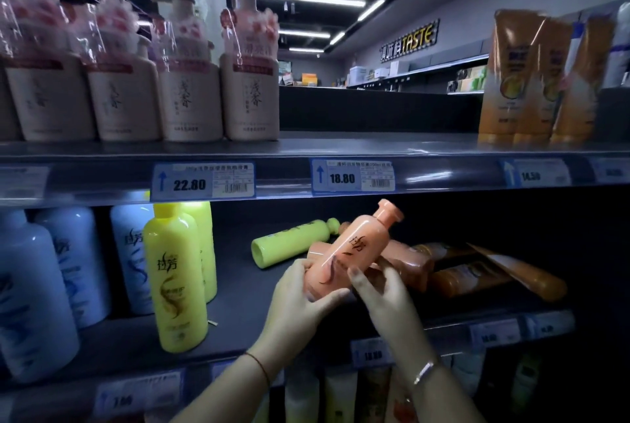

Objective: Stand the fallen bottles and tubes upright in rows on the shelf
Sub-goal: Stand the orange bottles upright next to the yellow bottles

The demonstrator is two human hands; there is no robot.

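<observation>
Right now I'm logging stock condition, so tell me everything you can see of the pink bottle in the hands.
The pink bottle looks like glossy salmon plastic, with a matching flared cap and dark brush lettering over a swirl on its front. It is tilted, cap up and to the right, held above the fallen bottles on the shelf. The left hand grips its base; the right hand holds its lower side.

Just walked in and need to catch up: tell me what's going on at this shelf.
A person is tidying a shop shelf. The left hand and right hand hold a pink bottle tilted, cap up to the right, above it. Behind, a fallen yellow bottle, a second pink bottle and orange tubes lie on their sides. To the left, upright yellow bottles and blue bottles stand.
</observation>
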